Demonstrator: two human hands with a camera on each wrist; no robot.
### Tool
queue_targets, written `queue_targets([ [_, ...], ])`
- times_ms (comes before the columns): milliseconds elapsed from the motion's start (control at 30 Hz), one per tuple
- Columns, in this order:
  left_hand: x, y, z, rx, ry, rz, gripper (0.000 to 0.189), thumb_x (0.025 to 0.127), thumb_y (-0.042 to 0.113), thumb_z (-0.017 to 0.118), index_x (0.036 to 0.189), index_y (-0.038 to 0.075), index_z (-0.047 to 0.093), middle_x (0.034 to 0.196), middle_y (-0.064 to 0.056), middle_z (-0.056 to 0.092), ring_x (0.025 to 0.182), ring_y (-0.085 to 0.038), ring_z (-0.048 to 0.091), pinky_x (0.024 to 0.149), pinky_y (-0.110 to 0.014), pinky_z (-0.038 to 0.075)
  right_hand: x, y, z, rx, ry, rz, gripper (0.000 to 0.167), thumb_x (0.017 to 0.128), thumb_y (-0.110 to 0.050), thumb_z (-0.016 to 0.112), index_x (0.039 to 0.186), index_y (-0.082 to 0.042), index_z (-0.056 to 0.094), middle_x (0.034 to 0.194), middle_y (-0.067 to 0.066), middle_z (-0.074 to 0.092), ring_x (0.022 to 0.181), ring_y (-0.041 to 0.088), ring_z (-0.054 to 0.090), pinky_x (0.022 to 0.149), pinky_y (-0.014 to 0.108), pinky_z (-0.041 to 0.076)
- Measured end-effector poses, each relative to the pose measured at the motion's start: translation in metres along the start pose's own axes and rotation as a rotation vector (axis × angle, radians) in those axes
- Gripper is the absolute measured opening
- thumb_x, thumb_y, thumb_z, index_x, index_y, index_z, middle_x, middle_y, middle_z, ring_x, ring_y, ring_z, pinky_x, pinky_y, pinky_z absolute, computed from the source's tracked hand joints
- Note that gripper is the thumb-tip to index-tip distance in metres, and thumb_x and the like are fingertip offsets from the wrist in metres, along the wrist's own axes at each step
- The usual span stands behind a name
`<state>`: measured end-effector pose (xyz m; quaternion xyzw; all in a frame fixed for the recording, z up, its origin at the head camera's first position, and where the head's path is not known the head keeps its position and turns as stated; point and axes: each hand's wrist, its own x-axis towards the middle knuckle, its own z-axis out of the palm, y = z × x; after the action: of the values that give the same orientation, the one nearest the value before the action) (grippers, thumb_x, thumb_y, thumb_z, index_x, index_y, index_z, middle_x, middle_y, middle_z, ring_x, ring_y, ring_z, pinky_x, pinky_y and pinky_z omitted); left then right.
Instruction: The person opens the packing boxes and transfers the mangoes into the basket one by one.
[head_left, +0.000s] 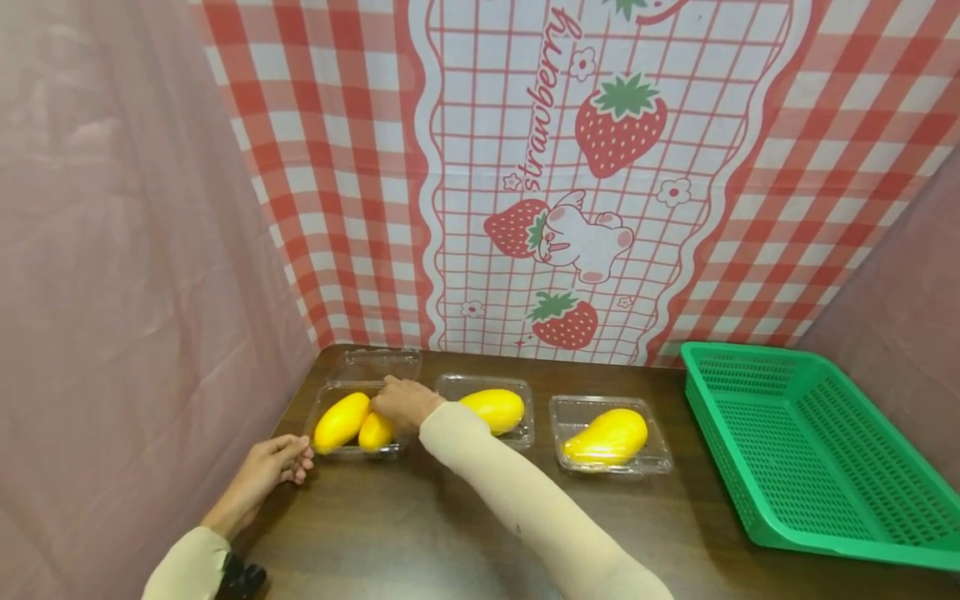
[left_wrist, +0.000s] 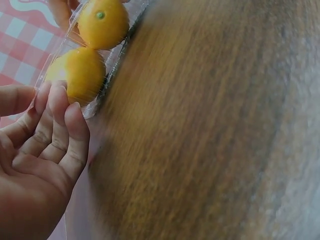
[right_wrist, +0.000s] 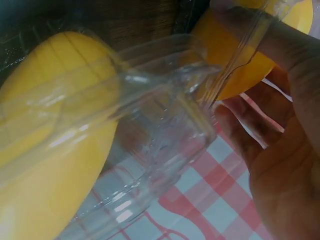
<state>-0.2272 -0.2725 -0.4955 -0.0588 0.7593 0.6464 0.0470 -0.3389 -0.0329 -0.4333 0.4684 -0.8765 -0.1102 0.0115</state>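
In the head view, a clear plastic clamshell box point(head_left: 330, 454) lies at the left with its lid point(head_left: 378, 363) folded back. Inside are two yellow mangoes, the left one point(head_left: 341, 422) and a partly covered one point(head_left: 376, 432). My left hand point(head_left: 266, 468) pinches the box's near left edge; the left wrist view shows thumb and fingertips point(left_wrist: 59, 97) meeting at the clear rim beside a mango point(left_wrist: 82, 75). Over the box's right side, my right hand point(head_left: 405, 403) holds the second mango, thumb and fingers around it in the right wrist view point(right_wrist: 280, 125).
Right of my right hand, one clear box point(head_left: 529, 433) holds a mango point(head_left: 495, 408). Another box point(head_left: 660, 464) with a mango point(head_left: 611, 435) stands farther right. A green plastic basket point(head_left: 723, 467) occupies the table's right side. Cloth hangs behind and at both sides.
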Motion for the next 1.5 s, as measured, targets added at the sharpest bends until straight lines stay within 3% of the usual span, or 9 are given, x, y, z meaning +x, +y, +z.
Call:
queue_targets([
  [267, 0.0, 0.0, 0.001, -0.007, 0.034, 0.025, 0.035, 0.108, 0.023, 0.056, 0.104, -0.011, 0.062, 0.087, -0.009, 0.065, 0.071, -0.015, 0.06, 0.067, -0.028, 0.057, -0.001, 0.012, 0.001, -0.096, 0.052, -0.099, 0.057, 0.078, -0.049, 0.088, 0.128, -0.027, 0.071, 0.111, -0.013, 0.074, 0.096, 0.015, 0.057, 0.089, 0.029, 0.045],
  [433, -0.002, 0.001, 0.0, -0.005, 0.061, 0.036, 0.035, 0.108, 0.023, 0.057, 0.103, -0.012, 0.063, 0.087, -0.01, 0.066, 0.07, -0.014, 0.061, 0.067, -0.028, 0.057, -0.001, 0.019, -0.001, -0.036, 0.124, -0.161, 0.054, 0.079, -0.052, 0.084, 0.121, -0.019, 0.072, 0.108, -0.007, 0.075, 0.088, 0.011, 0.063, 0.089, 0.03, 0.043],
  [667, -0.002, 0.001, -0.001, -0.012, 0.063, 0.042, 0.035, 0.108, 0.023, 0.057, 0.103, -0.011, 0.063, 0.088, -0.011, 0.065, 0.071, -0.013, 0.061, 0.067, -0.027, 0.057, -0.007, 0.02, -0.006, 0.06, 0.163, -0.151, 0.057, 0.079, -0.048, 0.085, 0.122, -0.014, 0.069, 0.099, -0.002, 0.066, 0.081, 0.012, 0.06, 0.075, 0.029, 0.054],
  [900, -0.002, 0.001, -0.001, -0.009, 0.06, 0.037, 0.035, 0.108, 0.023, 0.057, 0.104, -0.011, 0.063, 0.088, -0.009, 0.065, 0.071, -0.014, 0.061, 0.067, -0.027, 0.057, -0.012, 0.019, -0.003, 0.07, 0.173, -0.112, 0.063, 0.079, -0.047, 0.086, 0.13, -0.015, 0.066, 0.112, -0.002, 0.071, 0.101, 0.018, 0.06, 0.086, 0.032, 0.049],
  [1033, -0.001, 0.0, -0.001, -0.005, 0.066, 0.035, 0.034, 0.108, 0.023, 0.056, 0.103, -0.01, 0.063, 0.088, -0.009, 0.065, 0.072, -0.015, 0.061, 0.067, -0.028, 0.057, -0.013, 0.02, 0.0, 0.084, 0.211, -0.098, 0.071, 0.079, -0.052, 0.084, 0.138, -0.017, 0.064, 0.117, -0.003, 0.071, 0.105, 0.018, 0.058, 0.09, 0.034, 0.047],
  [1367, -0.001, -0.003, -0.003, 0.0, 0.076, 0.035, 0.036, 0.108, 0.024, 0.056, 0.104, -0.011, 0.063, 0.087, -0.008, 0.065, 0.072, -0.014, 0.061, 0.067, -0.028, 0.057, -0.018, 0.026, -0.002, 0.141, 0.234, -0.094, 0.069, 0.082, -0.053, 0.082, 0.137, -0.014, 0.065, 0.114, -0.001, 0.069, 0.093, 0.011, 0.059, 0.092, 0.029, 0.049],
  [1500, -0.002, -0.004, -0.004, 0.0, 0.075, 0.035, 0.037, 0.108, 0.025, 0.056, 0.105, -0.011, 0.063, 0.088, -0.009, 0.065, 0.071, -0.014, 0.061, 0.066, -0.028, 0.057, -0.02, 0.029, -0.001, 0.138, 0.245, -0.091, 0.066, 0.083, -0.053, 0.082, 0.133, -0.014, 0.066, 0.108, -0.002, 0.068, 0.087, 0.01, 0.057, 0.085, 0.029, 0.051],
])
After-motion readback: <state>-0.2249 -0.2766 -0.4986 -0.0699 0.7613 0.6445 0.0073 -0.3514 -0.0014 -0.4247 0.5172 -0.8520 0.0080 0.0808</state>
